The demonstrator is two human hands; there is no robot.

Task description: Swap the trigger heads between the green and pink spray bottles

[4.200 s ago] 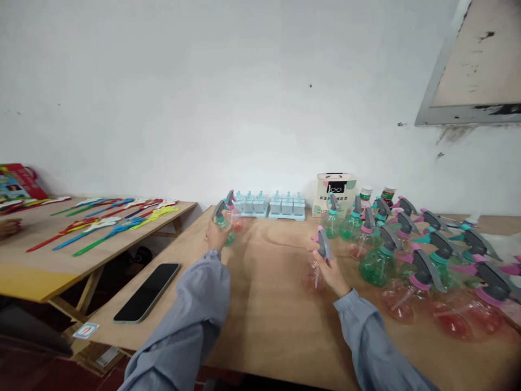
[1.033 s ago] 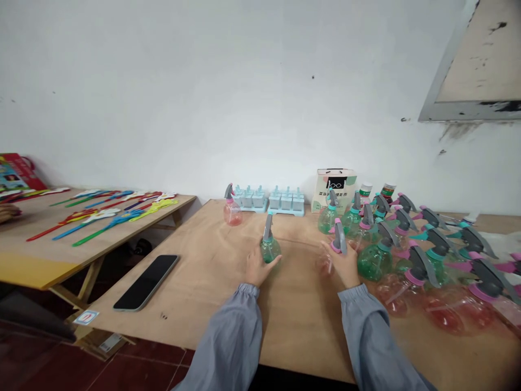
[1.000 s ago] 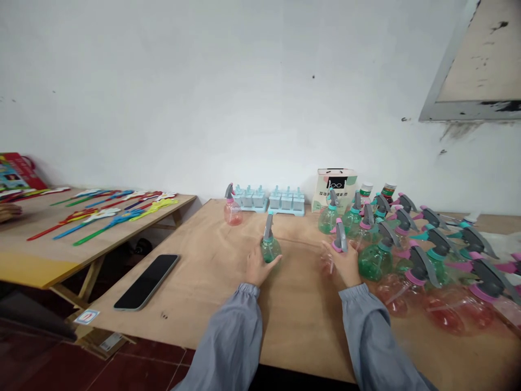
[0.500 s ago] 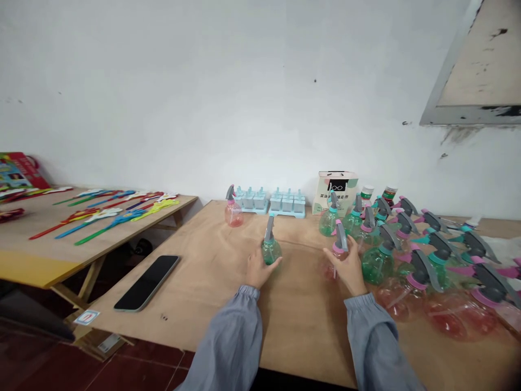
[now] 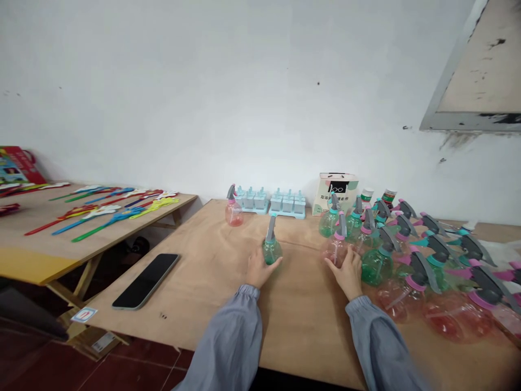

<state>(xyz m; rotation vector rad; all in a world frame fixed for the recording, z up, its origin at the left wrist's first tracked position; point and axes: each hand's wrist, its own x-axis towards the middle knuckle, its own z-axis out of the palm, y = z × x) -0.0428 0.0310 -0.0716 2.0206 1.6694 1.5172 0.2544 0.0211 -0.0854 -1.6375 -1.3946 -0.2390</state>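
Note:
My left hand (image 5: 259, 267) is closed around the lower body of a green spray bottle (image 5: 272, 251), which stands upright with its grey trigger head on top. On the right, my right hand (image 5: 347, 272) grips the round body of a pink spray bottle (image 5: 334, 248) from its near right side. That bottle is upright too, with a pink collar and a grey head. Several more green and pink spray bottles, such as a green one (image 5: 376, 266), crowd the table just right of my right hand. Another pink spray bottle (image 5: 234, 213) stands alone farther back.
Two light-blue ice-pop moulds (image 5: 287, 204) and a printed paper bag (image 5: 334, 190) stand along the wall. A phone (image 5: 146, 281) lies at the left of the wooden table (image 5: 195, 288). Colourful hand-shaped clappers (image 5: 109, 220) lie on another table beyond a gap.
My right hand has come down from near the pink bottle's neck to its round body, and the bottle's head now shows clear of the fingers. My left hand stays on the green bottle.

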